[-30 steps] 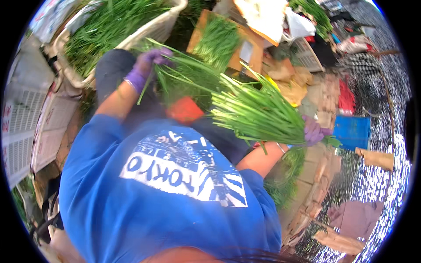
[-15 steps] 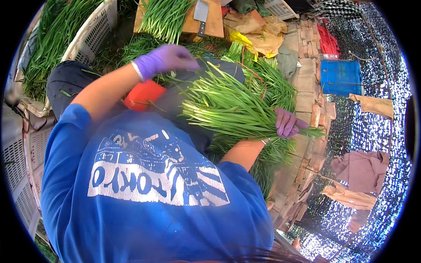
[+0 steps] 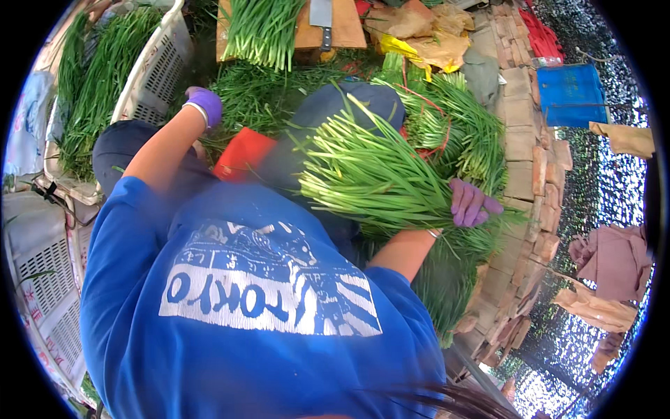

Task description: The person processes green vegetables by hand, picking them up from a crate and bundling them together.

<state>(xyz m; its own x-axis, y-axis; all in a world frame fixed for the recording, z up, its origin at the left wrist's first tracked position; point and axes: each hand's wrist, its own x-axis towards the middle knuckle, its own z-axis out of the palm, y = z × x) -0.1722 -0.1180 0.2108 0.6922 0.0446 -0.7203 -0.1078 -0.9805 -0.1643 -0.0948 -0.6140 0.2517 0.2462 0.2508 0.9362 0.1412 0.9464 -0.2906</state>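
A loose bunch of garlic chives (image 3: 377,164) lies across my lap, pale cut ends to the left and leaf tips to the right. My right hand (image 3: 472,204), in a purple glove, is wrapped round the bunch near its leafy end. Beside the white slatted crate, my left hand (image 3: 204,106), also purple-gloved, is held over scattered chives (image 3: 262,98). Its fingers point away and are mostly hidden, so their grip does not show. Tied chives (image 3: 447,115) with a red string lie just beyond the bunch.
A wooden board (image 3: 342,31) bears more chives and a cleaver (image 3: 322,21) at the far side. Long chives fill the white crate (image 3: 150,66) at far left. A red object (image 3: 243,153) sits by my lap. Bricks (image 3: 520,140) and a blue container (image 3: 572,94) stand to the right.
My left hand has moved left, from above my lap to beside the crate. The right hand keeps its hold on the chives. The whole view has shifted slightly.
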